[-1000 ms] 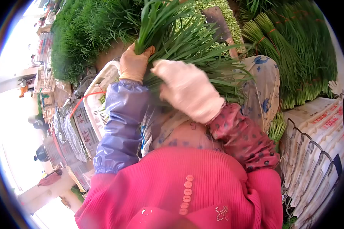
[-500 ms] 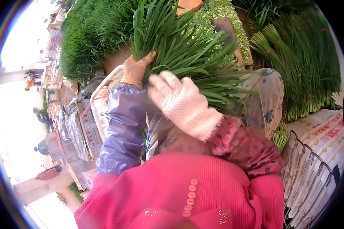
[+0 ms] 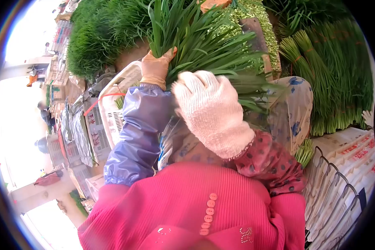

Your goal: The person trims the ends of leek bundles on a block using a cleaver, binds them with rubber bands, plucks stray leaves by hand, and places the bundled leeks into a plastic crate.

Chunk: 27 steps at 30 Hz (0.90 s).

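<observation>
My left hand (image 3: 156,66), in a tan rubber glove, is closed around a bunch of garlic chives (image 3: 204,50). Their long flat green leaves fan out to the right, over my lap. My right hand (image 3: 212,108) wears a white knit glove and is held close beside the bunch, its back towards me. The right fingers are bent, their tips blurred and turned out of sight; whatever they hold, if anything, is hidden.
A white plastic basket (image 3: 106,112) stands to the left. Loose chives (image 3: 100,46) are heaped behind it. Chopped green pieces (image 3: 268,37) lie around a wooden board (image 3: 256,37). Tied bundles (image 3: 333,79) lie at right, above stacked white printed bags (image 3: 341,166).
My right hand has shifted rightwards and its fingers have bent further. My left hand, still around the garlic chives, appears slightly further right and up.
</observation>
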Motion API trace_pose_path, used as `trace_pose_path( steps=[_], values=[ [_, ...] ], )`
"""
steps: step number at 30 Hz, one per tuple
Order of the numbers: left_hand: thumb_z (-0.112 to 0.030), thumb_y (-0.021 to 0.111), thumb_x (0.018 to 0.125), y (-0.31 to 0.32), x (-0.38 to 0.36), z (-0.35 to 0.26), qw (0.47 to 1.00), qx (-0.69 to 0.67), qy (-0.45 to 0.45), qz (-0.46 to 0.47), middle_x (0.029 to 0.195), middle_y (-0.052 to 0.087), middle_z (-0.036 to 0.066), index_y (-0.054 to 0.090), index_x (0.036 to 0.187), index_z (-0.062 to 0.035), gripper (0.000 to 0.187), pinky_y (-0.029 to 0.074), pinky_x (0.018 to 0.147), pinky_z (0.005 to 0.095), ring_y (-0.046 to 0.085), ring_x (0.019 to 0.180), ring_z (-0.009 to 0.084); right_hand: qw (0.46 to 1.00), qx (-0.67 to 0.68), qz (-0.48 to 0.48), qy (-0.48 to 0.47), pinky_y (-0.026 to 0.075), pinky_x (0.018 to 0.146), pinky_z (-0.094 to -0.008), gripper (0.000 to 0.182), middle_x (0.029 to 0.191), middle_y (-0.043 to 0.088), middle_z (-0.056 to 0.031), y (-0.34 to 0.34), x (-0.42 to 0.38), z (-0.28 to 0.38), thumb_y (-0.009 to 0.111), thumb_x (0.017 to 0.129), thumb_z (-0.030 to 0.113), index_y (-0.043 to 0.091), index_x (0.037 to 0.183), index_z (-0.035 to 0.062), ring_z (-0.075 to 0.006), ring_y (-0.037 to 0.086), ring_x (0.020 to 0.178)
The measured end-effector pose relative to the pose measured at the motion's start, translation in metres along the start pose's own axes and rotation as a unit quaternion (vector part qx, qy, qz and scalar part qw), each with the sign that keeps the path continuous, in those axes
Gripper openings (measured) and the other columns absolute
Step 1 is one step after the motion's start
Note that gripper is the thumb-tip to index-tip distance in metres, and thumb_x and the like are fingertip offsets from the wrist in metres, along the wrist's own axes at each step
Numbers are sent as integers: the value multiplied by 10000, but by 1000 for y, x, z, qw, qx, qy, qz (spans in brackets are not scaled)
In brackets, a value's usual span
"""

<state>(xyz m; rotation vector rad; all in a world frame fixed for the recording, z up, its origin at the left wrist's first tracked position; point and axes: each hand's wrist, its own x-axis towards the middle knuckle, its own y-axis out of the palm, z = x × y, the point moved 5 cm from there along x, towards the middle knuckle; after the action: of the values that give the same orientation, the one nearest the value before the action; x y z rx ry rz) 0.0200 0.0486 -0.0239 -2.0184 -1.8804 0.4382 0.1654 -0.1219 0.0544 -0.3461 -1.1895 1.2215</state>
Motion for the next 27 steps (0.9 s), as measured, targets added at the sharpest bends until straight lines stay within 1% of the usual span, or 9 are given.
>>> trace_pose_path(
  steps=[2, 3, 5, 8, 13, 15, 21, 24, 27],
  values=[
    [-233, 830, 833, 3, -5, -4, 999, 12, -43, -17, 982, 769, 32, 698, 1109, -14, 375, 525, 770, 247, 676, 817, 101, 992, 74, -90, -52, 465, 755, -346, 146, 931, 593, -15, -4, 17, -5, 588, 825, 191, 643, 950, 139, -215, 589, 948],
    [-233, 830, 833, 1, -5, -2, 999, 12, -40, -18, 982, 769, 32, 698, 1109, -14, 375, 525, 770, 247, 676, 817, 101, 996, 72, -51, -22, 474, 912, -397, 427, 1161, 600, -56, 10, 21, -13, 776, 742, 200, 598, 1114, 89, -265, 567, 1096],
    [-207, 812, 849, -6, -6, -8, 996, 20, 67, -56, 948, 763, 57, 688, 1055, 21, 331, 530, 748, 260, 692, 831, 108, 991, 110, 43, 70, 498, 872, -404, 367, 1110, 623, -77, 56, 14, -35, 758, 776, 210, 601, 1082, 83, -282, 580, 1079],
    [-92, 782, 858, -17, -13, -15, 989, -102, 33, -99, 964, 749, 69, 669, 1061, 44, 270, 554, 760, 253, 697, 852, 122, 983, 108, 117, 93, 506, 830, -419, 294, 974, 639, -75, 87, -10, -35, 735, 818, 264, 603, 998, 73, -292, 592, 1004],
    [-22, 776, 846, -23, -25, -18, 977, -177, 23, -119, 1003, 740, 74, 666, 1076, 51, 266, 567, 782, 245, 688, 858, 123, 985, 110, 107, 82, 506, 863, -411, 304, 1035, 653, -73, 76, -15, -31, 747, 796, 231, 609, 1018, 75, -293, 598, 1028],
    [-30, 780, 845, -25, -25, -16, 976, -176, 40, -121, 1000, 741, 73, 667, 1081, 49, 273, 563, 786, 246, 686, 855, 122, 989, 140, -24, 49, 510, 887, -406, 326, 1081, 661, -59, 59, -11, -33, 760, 759, 156, 614, 1038, 74, -291, 605, 1066],
    [-54, 786, 851, -29, -35, -27, 983, -86, 60, -152, 1000, 739, 72, 670, 1086, 41, 279, 552, 793, 247, 679, 844, 119, 952, 261, -152, -40, 540, 820, -385, 318, 1083, 662, -52, 13, 15, -26, 736, 714, 55, 632, 1013, 75, -281, 621, 1028],
    [-62, 779, 863, -27, -42, -30, 977, -125, 76, -156, 993, 734, 72, 666, 1080, 45, 267, 554, 787, 247, 678, 840, 119, 995, 88, 19, -42, 537, 785, -383, 339, 1018, 626, -58, 57, 21, -17, 762, 725, 118, 605, 1023, 84, -281, 606, 932],
    [-50, 761, 879, -29, -41, -28, 967, -183, 77, -157, 985, 724, 81, 650, 1089, 49, 257, 567, 786, 247, 681, 840, 125, 992, 105, 59, 32, 536, 791, -383, 356, 1014, 613, -62, 71, 9, -19, 765, 722, 114, 583, 1026, 86, -284, 600, 935]
  ],
)
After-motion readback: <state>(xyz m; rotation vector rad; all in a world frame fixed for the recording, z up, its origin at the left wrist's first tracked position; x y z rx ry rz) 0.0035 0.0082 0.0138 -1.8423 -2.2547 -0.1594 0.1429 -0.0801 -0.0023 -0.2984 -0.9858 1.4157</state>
